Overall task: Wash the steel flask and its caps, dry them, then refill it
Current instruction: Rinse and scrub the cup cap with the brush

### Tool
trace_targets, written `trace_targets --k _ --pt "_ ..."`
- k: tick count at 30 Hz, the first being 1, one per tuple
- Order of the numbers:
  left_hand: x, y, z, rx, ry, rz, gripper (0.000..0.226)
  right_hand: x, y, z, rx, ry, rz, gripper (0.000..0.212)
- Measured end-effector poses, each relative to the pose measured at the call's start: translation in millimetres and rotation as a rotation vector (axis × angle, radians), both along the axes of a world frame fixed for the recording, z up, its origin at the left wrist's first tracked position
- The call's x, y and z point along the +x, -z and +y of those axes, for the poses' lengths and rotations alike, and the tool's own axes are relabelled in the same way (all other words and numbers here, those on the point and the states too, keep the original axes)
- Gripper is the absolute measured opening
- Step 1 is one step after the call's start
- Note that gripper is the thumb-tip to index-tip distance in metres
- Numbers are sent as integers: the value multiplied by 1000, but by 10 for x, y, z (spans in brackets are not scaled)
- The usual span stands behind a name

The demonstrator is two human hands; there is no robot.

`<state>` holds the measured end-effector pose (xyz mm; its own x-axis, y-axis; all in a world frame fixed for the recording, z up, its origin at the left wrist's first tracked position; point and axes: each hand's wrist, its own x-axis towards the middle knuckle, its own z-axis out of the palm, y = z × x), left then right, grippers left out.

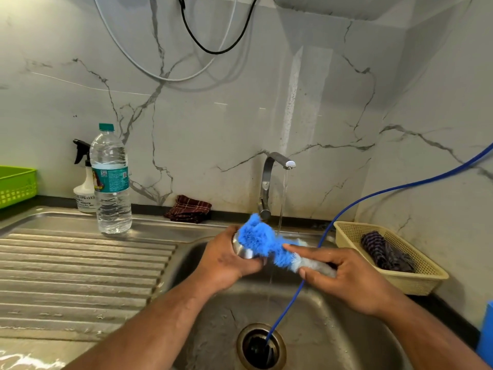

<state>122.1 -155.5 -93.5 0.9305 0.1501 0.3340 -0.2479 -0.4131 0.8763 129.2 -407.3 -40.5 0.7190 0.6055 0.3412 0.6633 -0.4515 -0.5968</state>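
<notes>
- The white spray bottle (84, 192) stands at the far left of the tabletop. It has dark print low on its front, where the word "SPRAYER" can be made out. The smaller lines under it are too blurred to read.
- The clear water bottle (110, 180) just in front of it wears a teal label with two QR codes. The brand and wording are too small to read.

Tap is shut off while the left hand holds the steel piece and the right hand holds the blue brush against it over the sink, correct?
No, the tap is running: the head view shows a thin stream falling from its spout into the sink. The rest stands: the left hand holds the steel piece and the right hand holds the blue brush against it.
</notes>
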Motion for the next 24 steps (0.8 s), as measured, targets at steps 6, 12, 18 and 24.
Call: trace_targets --k 6,12,18,24 --pt "-24 28 -99 98 98 22 46 -36 114 196 24 -94 19 47" --pt "-35 -36 4 2 67 33 46 33 52 52 71 0 1 49" --pt "-102 -17 -95 32 153 79 41 -8 84 155 35 -76 -10 47" --pt "-91 -15 -42 -9 171 103 38 -1 119 121 7 -50 -54 48"
